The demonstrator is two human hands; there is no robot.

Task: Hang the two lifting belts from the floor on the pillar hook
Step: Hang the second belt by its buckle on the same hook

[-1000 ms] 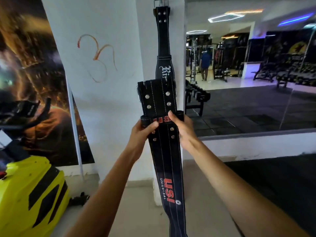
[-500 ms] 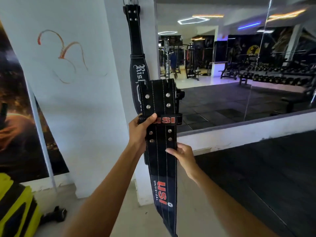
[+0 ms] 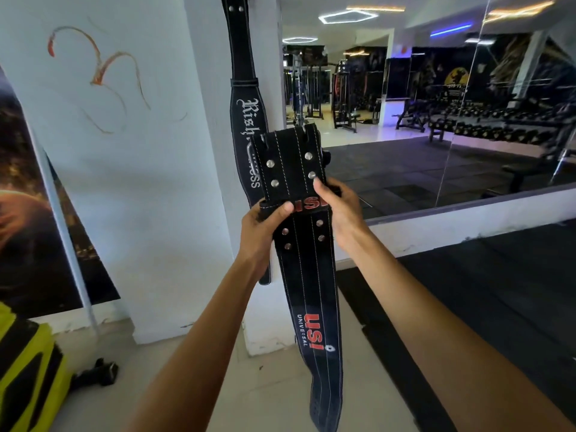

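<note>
USI belt (image 3: pixel 307 275) held in front of pillar (image 3: pixel 205 151), long axis near vertical, buckle end up, tail hanging down toward floor, leaning slightly right at bottom. Second belt (image 3: pixel 246 88) already hangs on pillar, straight down, top out of frame. Compared with half second ago: right hand (image 3: pixel 339 210) moved up from lower strap to red loop. Left hand (image 3: pixel 265 226) fingers closed around loop, thumb on front. Right hand fingers closed on belt's right edge.
</note>
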